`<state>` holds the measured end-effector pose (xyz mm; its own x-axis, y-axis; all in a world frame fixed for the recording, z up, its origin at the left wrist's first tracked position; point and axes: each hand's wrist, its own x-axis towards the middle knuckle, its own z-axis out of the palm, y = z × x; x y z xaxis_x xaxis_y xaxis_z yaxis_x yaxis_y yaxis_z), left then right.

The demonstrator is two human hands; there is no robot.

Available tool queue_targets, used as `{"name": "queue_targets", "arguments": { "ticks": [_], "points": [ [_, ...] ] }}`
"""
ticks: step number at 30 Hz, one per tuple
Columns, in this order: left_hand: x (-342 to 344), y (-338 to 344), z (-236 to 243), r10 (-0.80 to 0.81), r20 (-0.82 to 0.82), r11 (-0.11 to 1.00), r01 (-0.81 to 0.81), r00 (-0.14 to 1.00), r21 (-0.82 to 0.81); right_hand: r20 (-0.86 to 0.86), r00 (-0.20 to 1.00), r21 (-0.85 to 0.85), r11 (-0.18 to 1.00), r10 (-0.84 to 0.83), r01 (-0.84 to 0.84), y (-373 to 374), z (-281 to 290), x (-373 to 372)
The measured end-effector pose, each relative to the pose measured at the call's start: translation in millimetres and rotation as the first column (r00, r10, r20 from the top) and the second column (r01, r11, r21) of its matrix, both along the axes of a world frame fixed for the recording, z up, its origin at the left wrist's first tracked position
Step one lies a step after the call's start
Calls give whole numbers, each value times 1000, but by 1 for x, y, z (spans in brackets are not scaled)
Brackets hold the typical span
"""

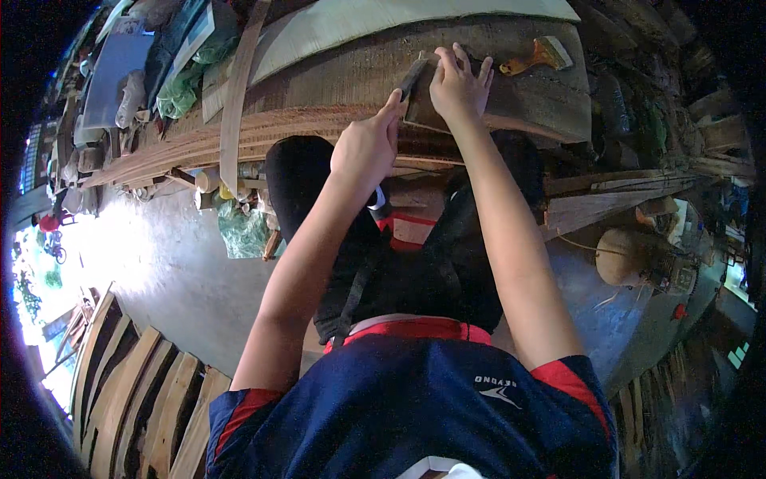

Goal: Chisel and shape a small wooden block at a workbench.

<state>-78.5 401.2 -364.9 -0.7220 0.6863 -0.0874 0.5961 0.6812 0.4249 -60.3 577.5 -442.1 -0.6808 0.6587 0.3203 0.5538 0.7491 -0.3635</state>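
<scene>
My left hand [363,150] is closed, its index finger and thumb against the lower end of a narrow dark flat tool [413,77]. That tool lies slanted over a broad brown board [343,76]; its exact kind cannot be made out. Just right of it, my right hand [461,89] rests on the board with fingers bent and apart. Something small and dark shows behind those fingers, too hidden to name. A flat brush [538,56] with an orange-brown handle and pale bristles lies to the right of my right hand.
The brown board tops a stack of planks [311,120] across my knees' far side. A pale curved sheet [399,17] lies at the back, a thin strip [243,104] crosses on the left. Cut planks [136,399] stand lower left; a round tan object [621,257] sits right.
</scene>
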Motion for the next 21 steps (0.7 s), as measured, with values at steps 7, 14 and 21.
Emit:
{"name": "queue_targets", "arguments": {
  "ticks": [7, 14, 21],
  "points": [
    [11, 10, 7, 5, 48, 1000, -6, 999, 18, 51, 998, 3, 999, -35, 35, 1, -3, -1],
    [23, 27, 9, 106, 115, 991, -96, 988, -88, 18, 1000, -37, 999, 3, -2, 8, -11, -5],
    [10, 32, -4, 98, 128, 990, -110, 987, 86, -86, 996, -29, 999, -30, 27, 2, -6, -2]
  ]
}}
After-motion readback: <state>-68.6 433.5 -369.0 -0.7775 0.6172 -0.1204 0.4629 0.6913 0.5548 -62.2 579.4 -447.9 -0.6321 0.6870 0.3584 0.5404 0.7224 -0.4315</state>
